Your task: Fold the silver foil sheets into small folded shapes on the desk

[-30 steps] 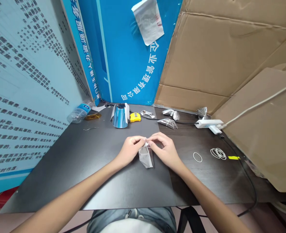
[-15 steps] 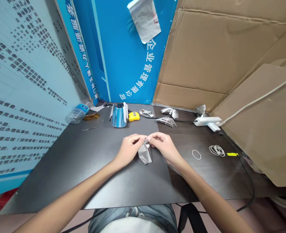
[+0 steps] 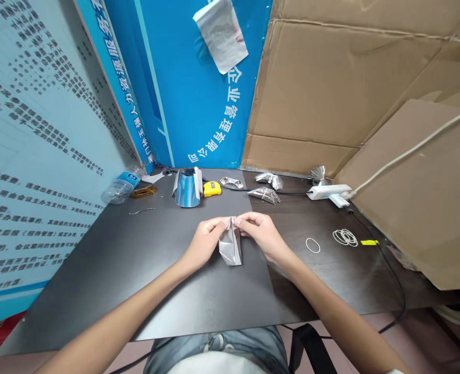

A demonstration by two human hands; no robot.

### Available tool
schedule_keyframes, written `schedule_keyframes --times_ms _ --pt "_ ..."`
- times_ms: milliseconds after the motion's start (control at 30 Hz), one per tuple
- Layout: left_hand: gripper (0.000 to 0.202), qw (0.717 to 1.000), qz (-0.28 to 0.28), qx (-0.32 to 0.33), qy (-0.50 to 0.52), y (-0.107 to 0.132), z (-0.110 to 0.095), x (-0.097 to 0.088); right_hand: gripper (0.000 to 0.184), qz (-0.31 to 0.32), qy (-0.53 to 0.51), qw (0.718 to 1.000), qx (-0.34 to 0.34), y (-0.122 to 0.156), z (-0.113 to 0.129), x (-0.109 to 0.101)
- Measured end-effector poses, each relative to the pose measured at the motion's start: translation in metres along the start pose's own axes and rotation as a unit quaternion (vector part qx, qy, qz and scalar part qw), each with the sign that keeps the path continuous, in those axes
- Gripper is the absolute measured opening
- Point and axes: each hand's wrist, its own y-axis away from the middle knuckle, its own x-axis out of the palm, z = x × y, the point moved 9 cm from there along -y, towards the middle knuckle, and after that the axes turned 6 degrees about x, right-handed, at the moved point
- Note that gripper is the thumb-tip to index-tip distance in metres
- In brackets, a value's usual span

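1. Table (image 3: 155, 296): dark surface in front of you; all items below rest on or above it.
2. Left board (image 3: 38, 156): pale blue, dense black Chinese print; "12:00" is legible. Its blue edge strip (image 3: 116, 72) reads "人力资源服务" in white.
3. Blue panel (image 3: 191, 93): at the rear; white curved lettering reads "企业管理有限公司".
4. Your left hand (image 3: 206, 240): thumb and fingers pinch the upper end of the silver foil piece.
5. Your right hand (image 3: 261, 234): fingertips grip the same end, beside the left.
6. Bottle (image 3: 118, 191): clear, rear left; its blue label's text is too small to read.
7. Silver foil piece (image 3: 228, 249): folded, between your hands, its wider end toward you.
8. Tape measure (image 3: 212, 189): yellow; marking illegible.
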Motion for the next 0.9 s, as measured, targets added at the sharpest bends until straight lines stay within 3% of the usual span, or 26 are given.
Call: schedule_keyframes --times_ms 167,333,467,900 --pt "0.037 0.997 0.035 -0.018 0.059 -0.001 0.004 0.008 0.027 -0.012 -0.074 0.996 0.049 0.000 -0.007 -0.003" --pt "0.037 0.989 -0.003 -0.065 0.133 0.001 0.015 0.004 0.031 0.022 -0.123 0.990 0.060 0.004 -0.005 0.003" --pt "0.037 0.983 -0.021 -0.080 0.165 0.001 0.017 0.001 0.034 0.031 -0.086 0.994 0.052 0.004 -0.007 0.006" --pt "0.036 0.981 -0.029 -0.088 0.171 0.001 0.021 -0.001 0.030 -0.068 -0.005 0.997 -0.028 0.003 -0.007 -0.004"
